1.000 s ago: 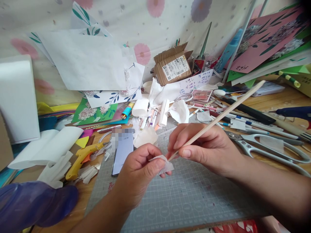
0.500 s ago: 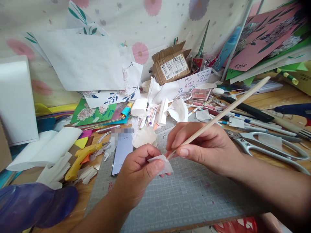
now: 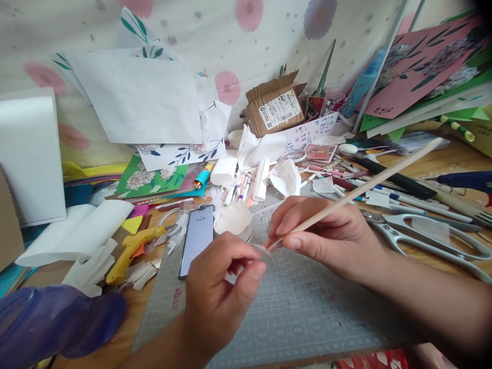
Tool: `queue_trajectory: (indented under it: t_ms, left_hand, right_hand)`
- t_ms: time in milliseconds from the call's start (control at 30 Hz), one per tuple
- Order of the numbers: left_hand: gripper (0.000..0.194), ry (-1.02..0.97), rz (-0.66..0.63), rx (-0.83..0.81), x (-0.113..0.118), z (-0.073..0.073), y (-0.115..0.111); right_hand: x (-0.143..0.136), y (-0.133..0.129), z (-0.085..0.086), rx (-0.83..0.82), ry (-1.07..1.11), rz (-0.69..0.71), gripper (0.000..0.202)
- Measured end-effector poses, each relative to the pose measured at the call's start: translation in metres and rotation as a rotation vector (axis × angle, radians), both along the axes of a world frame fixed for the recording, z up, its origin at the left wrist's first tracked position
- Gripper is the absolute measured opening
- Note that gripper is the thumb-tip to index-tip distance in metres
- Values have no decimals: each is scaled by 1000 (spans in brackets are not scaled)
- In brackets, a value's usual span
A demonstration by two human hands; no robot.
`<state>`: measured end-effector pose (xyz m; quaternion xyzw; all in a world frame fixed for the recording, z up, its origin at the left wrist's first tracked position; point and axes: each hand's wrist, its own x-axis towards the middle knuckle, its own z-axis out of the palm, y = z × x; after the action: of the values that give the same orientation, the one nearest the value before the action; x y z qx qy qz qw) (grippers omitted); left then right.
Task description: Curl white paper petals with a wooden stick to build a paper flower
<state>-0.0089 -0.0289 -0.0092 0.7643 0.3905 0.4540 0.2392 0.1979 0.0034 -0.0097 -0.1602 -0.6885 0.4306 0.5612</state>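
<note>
My right hand [image 3: 326, 236] is closed round a pale, slim wooden stick [image 3: 357, 192], which slants down to the left. At the stick's lower tip is a small piece of thin white paper [image 3: 264, 249], seen almost edge-on. Curled fingers of my left hand [image 3: 228, 279] meet the paper from the left, and they hide most of it. Both hands are above the grey cutting mat [image 3: 307, 312]. Just beyond my left hand lie a phone [image 3: 197, 238] with a lit screen and a round stack of whitish paper pieces [image 3: 233, 217].
Left of the mat are a yellow glue gun [image 3: 134, 251], paper scraps and white rolls [image 3: 92, 228]. Large scissors [image 3: 418, 236] and several pens lie to the right. A cardboard box [image 3: 274, 105] and paper flower pictures stand at the back.
My left hand has turned, its thumb now lower and apart from the paper's face. The paper has tipped from a visible flat square to nearly edge-on. My right hand keeps the stick.
</note>
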Motion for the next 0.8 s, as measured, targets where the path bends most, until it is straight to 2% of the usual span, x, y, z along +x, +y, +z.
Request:
queue_trajectory:
  t_ms: [67,167,300,400,633,800]
  left_hand:
    - [9,-2,1,-96,4,3,2]
    - [12,-6,72,-176,9,4,4]
    - [15,37,153,-177,13,4,4]
    - [17,29,172,-175,13,5,5]
    - [13,-47,157,-212,1,0,11]
    - [14,-85,249,-128,-9,-2,22]
  right_hand:
    - [-1,0,-1,46,-14,-31,7]
    - [-3,0,-2,132,-58,-83,8]
    - [-5,1,-3,185,-94,-102,9]
    - [-6,2,-4,161,-51,-111,7]
    - [-4,6,-7,-122,95,-117,4]
    - [-4,14,-14,-350,239,-145,8]
